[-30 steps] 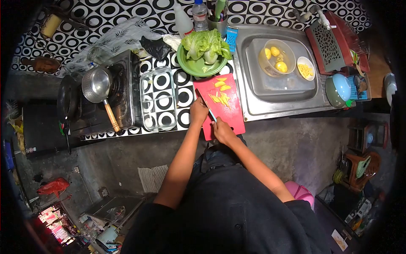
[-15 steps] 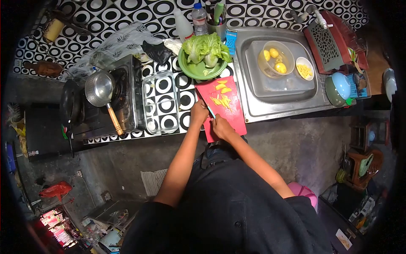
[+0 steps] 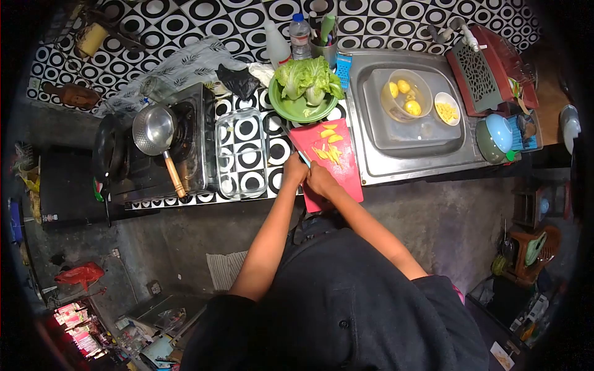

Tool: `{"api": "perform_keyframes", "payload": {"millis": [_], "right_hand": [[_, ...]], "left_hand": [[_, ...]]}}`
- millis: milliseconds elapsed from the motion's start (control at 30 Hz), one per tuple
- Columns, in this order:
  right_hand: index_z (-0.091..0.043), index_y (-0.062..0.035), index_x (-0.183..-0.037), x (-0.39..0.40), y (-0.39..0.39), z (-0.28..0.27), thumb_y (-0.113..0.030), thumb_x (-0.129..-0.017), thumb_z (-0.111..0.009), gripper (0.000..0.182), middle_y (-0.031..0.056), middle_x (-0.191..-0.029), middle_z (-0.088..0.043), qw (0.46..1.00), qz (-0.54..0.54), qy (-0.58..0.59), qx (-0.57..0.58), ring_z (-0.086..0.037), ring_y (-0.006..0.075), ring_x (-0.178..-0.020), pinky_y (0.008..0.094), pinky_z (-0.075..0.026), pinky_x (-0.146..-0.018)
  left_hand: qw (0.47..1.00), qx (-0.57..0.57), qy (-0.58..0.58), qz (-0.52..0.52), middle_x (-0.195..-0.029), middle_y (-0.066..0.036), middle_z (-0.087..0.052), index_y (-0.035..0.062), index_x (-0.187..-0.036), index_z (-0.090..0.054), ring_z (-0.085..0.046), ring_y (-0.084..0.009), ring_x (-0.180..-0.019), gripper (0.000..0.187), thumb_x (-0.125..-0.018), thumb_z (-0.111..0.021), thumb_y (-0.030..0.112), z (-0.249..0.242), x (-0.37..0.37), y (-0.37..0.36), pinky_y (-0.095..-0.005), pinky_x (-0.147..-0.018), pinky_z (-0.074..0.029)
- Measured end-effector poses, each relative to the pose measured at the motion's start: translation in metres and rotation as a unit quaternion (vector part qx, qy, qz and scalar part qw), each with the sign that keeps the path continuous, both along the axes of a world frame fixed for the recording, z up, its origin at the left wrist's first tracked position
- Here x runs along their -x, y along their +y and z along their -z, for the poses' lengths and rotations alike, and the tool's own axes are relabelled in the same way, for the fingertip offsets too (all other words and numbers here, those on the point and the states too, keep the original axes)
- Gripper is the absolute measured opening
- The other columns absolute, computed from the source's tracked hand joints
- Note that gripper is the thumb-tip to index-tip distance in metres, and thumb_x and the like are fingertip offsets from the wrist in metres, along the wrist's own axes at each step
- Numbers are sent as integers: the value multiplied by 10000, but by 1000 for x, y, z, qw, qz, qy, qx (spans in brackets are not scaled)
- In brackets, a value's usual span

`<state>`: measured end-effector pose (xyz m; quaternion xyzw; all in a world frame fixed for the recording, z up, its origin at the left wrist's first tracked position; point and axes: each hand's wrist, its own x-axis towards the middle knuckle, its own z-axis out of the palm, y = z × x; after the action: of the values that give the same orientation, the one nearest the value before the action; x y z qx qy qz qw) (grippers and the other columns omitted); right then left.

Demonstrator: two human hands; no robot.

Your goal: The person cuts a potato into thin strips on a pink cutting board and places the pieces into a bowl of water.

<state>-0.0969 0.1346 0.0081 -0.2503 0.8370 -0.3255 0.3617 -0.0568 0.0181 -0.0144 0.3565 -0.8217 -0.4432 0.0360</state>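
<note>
A red cutting board lies at the counter's edge, with yellow strips and wider yellow pieces on it. Over the board's lower left part, my right hand is closed round the handle of a knife, whose blade points up and left. My left hand is closed beside the handle, close against my right hand; what its fingers hold, if anything, is hidden. Behind the board, a green bowl holds leafy greens.
Left of the board are a glass dish and a stove with a saucepan. To the right, a steel sink bears a tub of yellow pieces in water and a small white bowl.
The counter and its objects sit slightly lower and further right in view. The knife blade has swung away from the strips, toward the board's left edge, and my hands are closer together.
</note>
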Motion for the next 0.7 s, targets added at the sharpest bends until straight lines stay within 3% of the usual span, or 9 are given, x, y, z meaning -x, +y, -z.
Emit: {"api": "perform_keyframes", "payload": {"millis": [200,300,333,433,700], "right_hand": [[-520,89,-1054,3,10,9,-213,-964,-500,316,387,-925,-633,998,14,42,44,-632,533,-924,564,-497,-826],[-532,73,-1046,3,22,7,-235,-976,-511,317,381,-925,-635,999,9,41,32,-628,531,-929,562,-494,-815],[-533,70,-1049,2,27,5,-243,-979,-515,321,377,-926,-637,999,8,40,27,-629,530,-929,561,-492,-814],[-535,58,-1058,-1,43,6,-263,-988,-526,329,366,-928,-642,999,6,38,13,-629,524,-927,555,-490,-811],[-551,43,-1052,3,76,-6,-241,-977,-555,294,344,-925,-650,998,-28,61,11,-636,500,-921,542,-488,-808]], "left_hand": [[1000,-21,-9,6,-738,-140,-678,-21,-937,-653,-690,-238,-685,152,-804,-641,53,12,-1,-2,-369,-627,-539],[995,-99,-18,-13,-733,-110,-650,-21,-922,-613,-668,-191,-628,117,-817,-563,-38,13,-1,0,-327,-548,-554],[981,-181,41,-56,-747,-108,-623,-27,-914,-574,-662,-193,-603,121,-827,-510,-81,16,0,3,-316,-515,-573],[979,-172,71,-80,-661,-147,-644,-32,-827,-574,-674,-230,-553,127,-730,-565,-113,23,-2,4,-356,-508,-553],[995,-16,76,-58,-680,-163,-643,9,-864,-587,-672,-308,-659,52,-818,-601,28,45,-10,10,-415,-662,-537]]}}
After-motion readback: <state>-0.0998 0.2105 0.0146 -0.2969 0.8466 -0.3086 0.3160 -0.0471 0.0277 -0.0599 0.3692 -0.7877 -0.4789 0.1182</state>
